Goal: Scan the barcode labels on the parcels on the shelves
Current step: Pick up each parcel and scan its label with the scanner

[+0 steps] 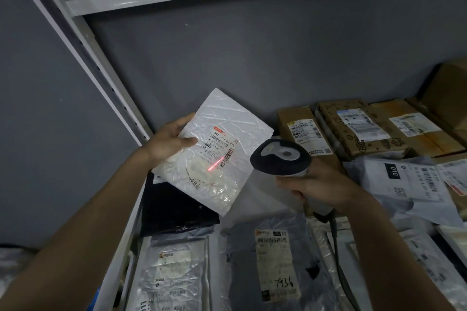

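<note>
a: which step was it?
b: mid-scan at frame centre. left hand [171,140] gripped the white bubble mailer [214,149]; right hand [321,184] clutched the barcode scanner [280,156].
a: next?
b: probably nudging the red beam [215,163] fully onto the barcode label [222,145].

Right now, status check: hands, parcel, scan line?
Left hand holds white bubble mailer up. Right hand grips scanner. Red scan line at lower barcode's edge, not across it. Nothing blocking.
</note>
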